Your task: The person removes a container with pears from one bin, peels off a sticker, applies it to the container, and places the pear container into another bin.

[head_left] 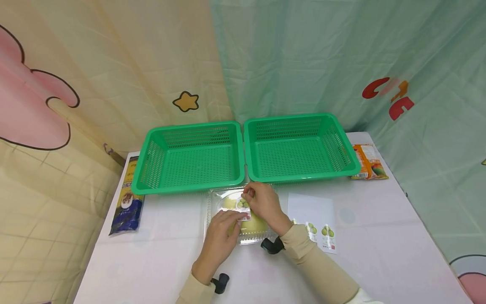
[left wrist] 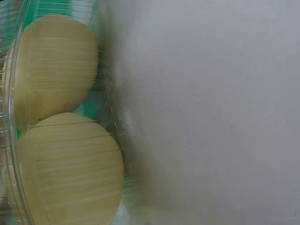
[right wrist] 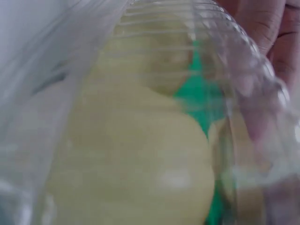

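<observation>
A clear ribbed plastic clamshell box [head_left: 209, 211] lies on the table in front of the baskets, holding several pale yellow-green round fruits [left wrist: 70, 168]. On its lid is a white sticker [head_left: 240, 204] printed with green fruits and a red mark. My right hand [head_left: 264, 204] pinches the sticker's upper right edge between thumb and index finger. From the near side my left hand [head_left: 221, 232] reaches over the lid, its extended fingers touching the sticker's lower part. In the right wrist view, fingers [right wrist: 262, 23] show beyond the box's ribbed wall.
Two green plastic baskets [head_left: 152, 192] stand side by side at the back. A white sticker sheet [head_left: 311, 204] with printed fruit labels lies right of the box, partly under the right forearm. A blue-and-yellow packet [head_left: 127, 207] lies far left, an orange packet [head_left: 370, 162] far right.
</observation>
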A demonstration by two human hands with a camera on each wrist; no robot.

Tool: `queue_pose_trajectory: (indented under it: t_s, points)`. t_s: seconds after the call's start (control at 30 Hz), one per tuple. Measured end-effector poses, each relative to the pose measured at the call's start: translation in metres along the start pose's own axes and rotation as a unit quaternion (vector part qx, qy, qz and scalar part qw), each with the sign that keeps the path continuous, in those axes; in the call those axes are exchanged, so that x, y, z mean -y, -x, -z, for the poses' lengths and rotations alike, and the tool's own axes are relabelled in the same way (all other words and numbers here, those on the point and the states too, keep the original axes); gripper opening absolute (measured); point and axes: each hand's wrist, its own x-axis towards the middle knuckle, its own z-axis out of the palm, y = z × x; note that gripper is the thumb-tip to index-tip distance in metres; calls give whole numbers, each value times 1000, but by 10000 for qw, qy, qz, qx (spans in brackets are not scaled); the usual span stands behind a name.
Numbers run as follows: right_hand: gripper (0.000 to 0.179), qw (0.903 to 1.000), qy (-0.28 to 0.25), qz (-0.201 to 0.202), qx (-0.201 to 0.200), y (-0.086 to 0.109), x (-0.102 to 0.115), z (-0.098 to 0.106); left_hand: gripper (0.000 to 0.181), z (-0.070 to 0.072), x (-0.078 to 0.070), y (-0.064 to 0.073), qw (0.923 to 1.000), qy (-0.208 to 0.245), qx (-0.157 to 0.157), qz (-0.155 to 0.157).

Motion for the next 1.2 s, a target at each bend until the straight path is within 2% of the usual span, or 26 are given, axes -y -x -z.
queue_pose_trajectory:
  t_s: [0.17, 0.33, 0.6, 0.9, 1.07, 1.2]
  points:
    - [7, 9999, 73, 20, 106, 1, -1, 3, 28, -1, 3, -2, 9988, -475, -24, -123]
    - [7, 9998, 109, 49, 181, 2, -2, 4, 30, 0, 9, -10, 9973, -726, 43, -47]
    - [5, 9995, 159, -81, 266, 2, -1, 5, 39, 2, 12, -13, 9967, -692, 415, 112]
    - [5, 9995, 263, -30, 169, 3, -4, 6, 46, 3, 10, -15, 9933, -810, 762, 302]
    - [6, 9996, 289, 38, 63, 5, -6, 6, 48, 4, 10, -16, 9921, -871, 857, 267]
    - [11, 9998, 7, 107, 161, 5, -9, 8, 49, 4, 10, -16, 9918, -926, 862, 200]
